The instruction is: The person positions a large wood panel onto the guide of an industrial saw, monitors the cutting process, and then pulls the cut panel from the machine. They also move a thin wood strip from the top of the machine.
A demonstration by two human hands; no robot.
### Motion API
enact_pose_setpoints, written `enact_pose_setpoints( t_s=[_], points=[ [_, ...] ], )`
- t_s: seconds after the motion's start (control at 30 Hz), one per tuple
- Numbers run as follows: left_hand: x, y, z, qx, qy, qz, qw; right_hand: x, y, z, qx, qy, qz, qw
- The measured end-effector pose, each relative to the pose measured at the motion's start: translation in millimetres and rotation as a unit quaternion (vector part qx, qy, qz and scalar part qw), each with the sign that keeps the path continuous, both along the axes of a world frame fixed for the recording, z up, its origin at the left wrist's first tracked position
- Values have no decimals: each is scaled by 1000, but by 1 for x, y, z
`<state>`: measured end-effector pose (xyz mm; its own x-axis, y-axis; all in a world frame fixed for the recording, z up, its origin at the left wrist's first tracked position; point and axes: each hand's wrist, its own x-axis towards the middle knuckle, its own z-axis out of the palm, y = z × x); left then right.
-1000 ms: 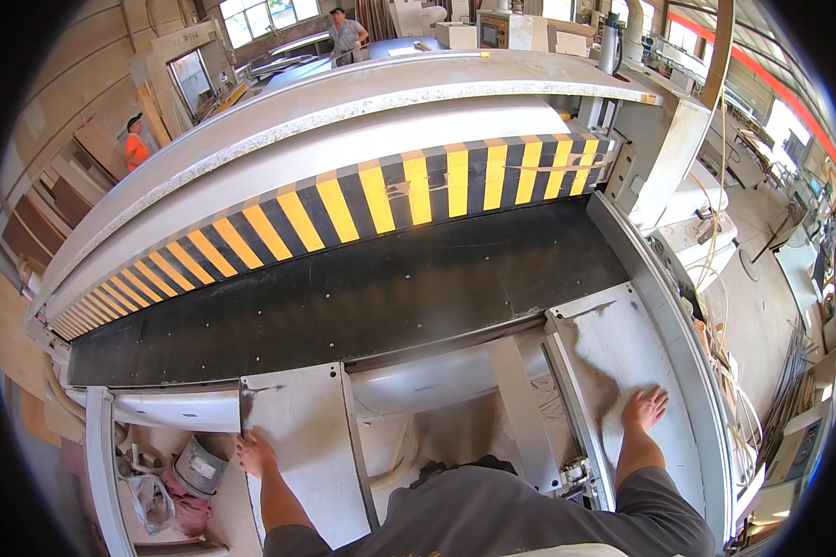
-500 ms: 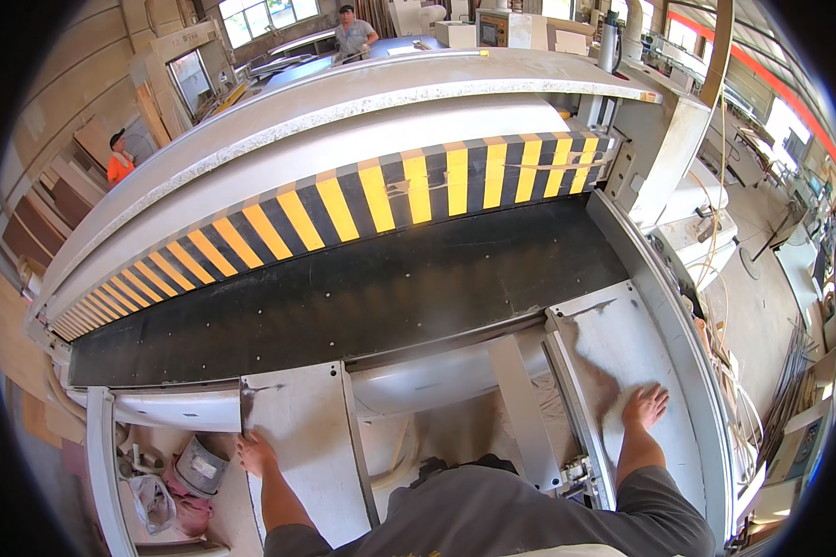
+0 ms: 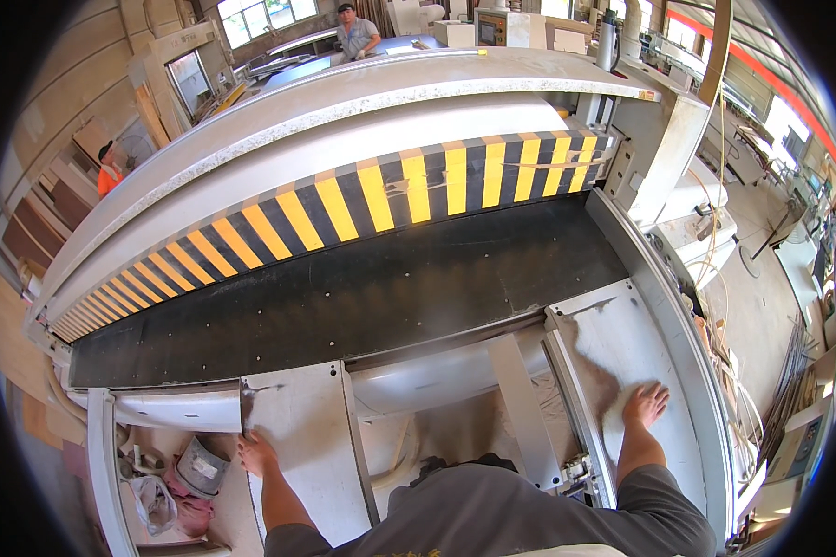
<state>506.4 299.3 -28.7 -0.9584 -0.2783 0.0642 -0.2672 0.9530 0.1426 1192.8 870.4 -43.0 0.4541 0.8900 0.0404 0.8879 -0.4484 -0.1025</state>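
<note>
Over at the far left, a small grey bucket and a heap of rags sat on the floor below the machine's edge, well out of the way. The left hand lay on the near left corner of the left grey steel plate, fingers curled at its edge, gripping nothing loose as far as I could see. That plate looked rigid and heavy, smooth painted metal, likely slick under a dusty palm; its straight side edges seemed the sensible places to take hold. Moving across, the black conveyor belt ran the full width behind both plates, with the yellow-and-black striped guard arching above it. Between the plates there was an open gap showing the machine's frame. Then the right grey steel plate, same stiff sheet, and the right hand pressed flat on it near its right edge, fingers spread wide, holding nothing. Beyond, at the back of the hall, another person stood at a bench.
</note>
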Motion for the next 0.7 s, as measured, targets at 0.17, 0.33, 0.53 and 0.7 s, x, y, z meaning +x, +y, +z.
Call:
enact_pose_setpoints(
  t_s=[0.17, 0.33, 0.53, 0.7],
  points=[
    [-1, 0, -1, -4, 2, -1, 1000, 1, -1, 0, 3, -1, 0, 1000],
    [-1, -1, -2, -5, -3, 1, 1000, 0, -2, 1, 5, 3, 0, 1000],
    [-2, -2, -4, -12, 1, -2, 1000, 0, -1, 0, 9, -2, 3, 1000],
    [-2, -1, -5, -11, 6, -5, 1000, 4, 1, -6, 15, -6, 4, 1000]
  ],
)
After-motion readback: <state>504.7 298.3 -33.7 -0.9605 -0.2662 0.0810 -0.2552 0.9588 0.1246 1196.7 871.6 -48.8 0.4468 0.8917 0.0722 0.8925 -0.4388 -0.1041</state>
